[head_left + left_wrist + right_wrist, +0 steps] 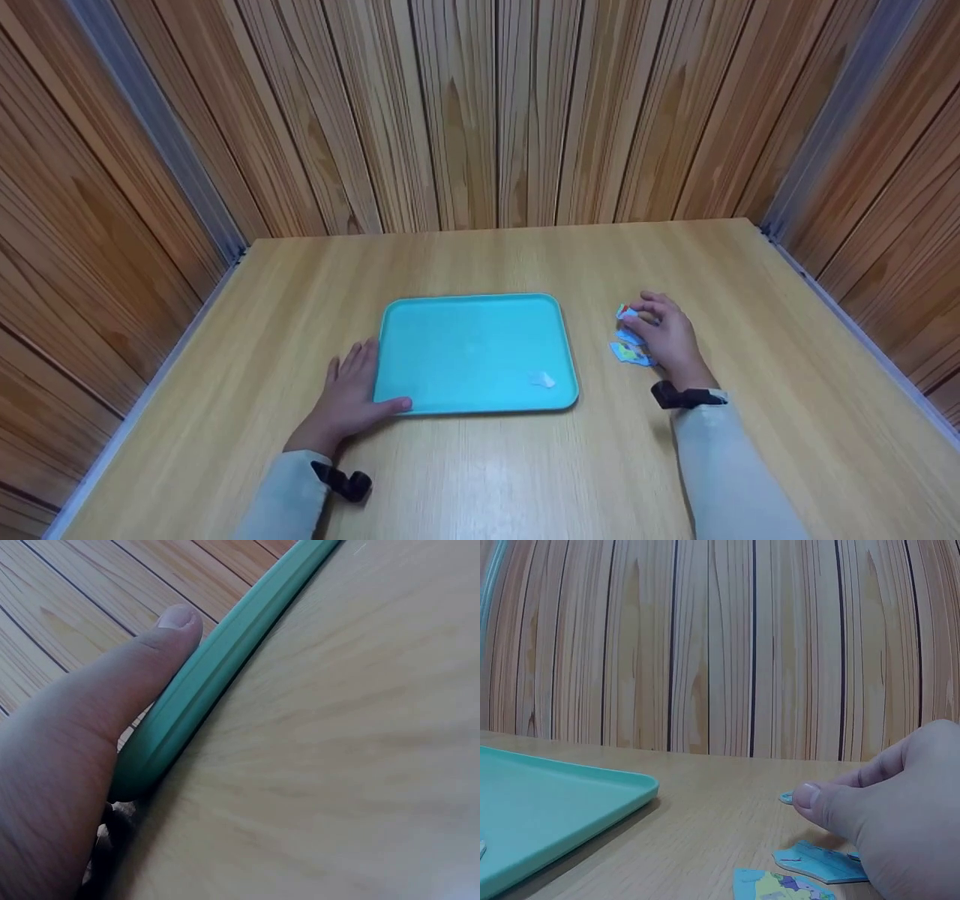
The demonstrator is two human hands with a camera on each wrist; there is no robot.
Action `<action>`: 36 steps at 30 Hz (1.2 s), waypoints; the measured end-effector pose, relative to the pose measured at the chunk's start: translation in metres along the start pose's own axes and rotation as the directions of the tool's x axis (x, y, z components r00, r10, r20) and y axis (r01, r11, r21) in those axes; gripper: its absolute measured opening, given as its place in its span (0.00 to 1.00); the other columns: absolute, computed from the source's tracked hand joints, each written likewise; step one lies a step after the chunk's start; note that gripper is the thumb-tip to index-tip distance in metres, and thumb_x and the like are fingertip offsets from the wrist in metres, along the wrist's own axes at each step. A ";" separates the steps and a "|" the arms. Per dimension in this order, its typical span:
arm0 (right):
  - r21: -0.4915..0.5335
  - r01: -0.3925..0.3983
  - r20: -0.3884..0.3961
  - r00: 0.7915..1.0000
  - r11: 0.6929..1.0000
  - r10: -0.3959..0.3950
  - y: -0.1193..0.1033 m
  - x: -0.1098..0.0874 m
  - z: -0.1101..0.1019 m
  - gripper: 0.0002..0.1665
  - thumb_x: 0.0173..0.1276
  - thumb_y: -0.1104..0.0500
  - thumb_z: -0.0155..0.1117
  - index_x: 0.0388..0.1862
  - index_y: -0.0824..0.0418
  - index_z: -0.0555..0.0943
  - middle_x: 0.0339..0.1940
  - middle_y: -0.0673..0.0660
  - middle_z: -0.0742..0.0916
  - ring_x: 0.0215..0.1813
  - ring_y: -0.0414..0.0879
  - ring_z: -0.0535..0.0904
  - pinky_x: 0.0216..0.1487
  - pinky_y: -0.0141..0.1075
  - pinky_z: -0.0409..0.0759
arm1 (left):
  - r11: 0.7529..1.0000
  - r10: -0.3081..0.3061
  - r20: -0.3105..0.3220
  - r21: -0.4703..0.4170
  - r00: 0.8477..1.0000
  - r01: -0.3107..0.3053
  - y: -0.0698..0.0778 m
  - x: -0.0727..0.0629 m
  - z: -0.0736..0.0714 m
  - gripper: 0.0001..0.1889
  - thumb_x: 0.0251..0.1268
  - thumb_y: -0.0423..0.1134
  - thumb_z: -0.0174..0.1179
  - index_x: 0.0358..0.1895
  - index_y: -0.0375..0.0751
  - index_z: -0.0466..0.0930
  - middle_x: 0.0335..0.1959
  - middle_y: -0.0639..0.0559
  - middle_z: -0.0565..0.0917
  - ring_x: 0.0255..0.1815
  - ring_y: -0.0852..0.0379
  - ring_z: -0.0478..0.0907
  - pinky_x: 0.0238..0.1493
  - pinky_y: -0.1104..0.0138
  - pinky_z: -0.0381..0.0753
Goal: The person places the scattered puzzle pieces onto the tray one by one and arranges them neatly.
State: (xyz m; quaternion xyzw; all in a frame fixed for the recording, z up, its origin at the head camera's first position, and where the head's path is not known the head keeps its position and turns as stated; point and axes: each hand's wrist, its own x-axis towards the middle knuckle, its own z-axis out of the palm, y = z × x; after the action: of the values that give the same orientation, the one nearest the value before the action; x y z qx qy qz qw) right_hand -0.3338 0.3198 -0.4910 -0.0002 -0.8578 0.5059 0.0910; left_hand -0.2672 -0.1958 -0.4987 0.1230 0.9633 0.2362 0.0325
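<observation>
A light-blue tray [472, 352] lies in the middle of the table. My left hand [352, 394] rests at its near left corner, fingers straight along the left side and thumb laid over the near rim. In the left wrist view the thumb [150, 660] touches the tray's edge [217, 667]. Right of the tray, my right hand [666, 334] pinches a small blue and red puzzle piece [625, 311] between thumb and fingertips, close over the table. Beneath that hand lie a blue piece [821, 861] and a piece with a map-like print [776, 886], both partly cut off or covered.
A small pale piece [541, 379] lies inside the tray near its right front corner. The wooden table [480, 480] runs back to a plank wall [472, 112], with plank walls on the left and right too. Each wrist wears a black camera band.
</observation>
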 end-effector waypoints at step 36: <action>0.035 0.058 0.058 0.997 0.998 -0.060 -0.042 -0.029 0.039 0.16 0.73 0.53 0.67 0.55 0.59 0.83 0.76 0.58 0.69 0.81 0.61 0.54 0.77 0.56 0.57 | 1.000 0.020 0.006 -0.001 1.000 -0.020 -0.001 -0.001 0.000 0.66 0.55 0.77 0.57 0.82 0.34 0.36 0.83 0.39 0.42 0.83 0.39 0.35 0.77 0.41 0.27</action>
State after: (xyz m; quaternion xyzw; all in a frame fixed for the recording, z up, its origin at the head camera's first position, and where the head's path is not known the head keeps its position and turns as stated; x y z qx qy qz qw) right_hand -0.3075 0.2626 -0.4779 0.0415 -0.8511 0.5171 0.0804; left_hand -0.2665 -0.1968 -0.4990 0.1334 0.9619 0.2365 0.0329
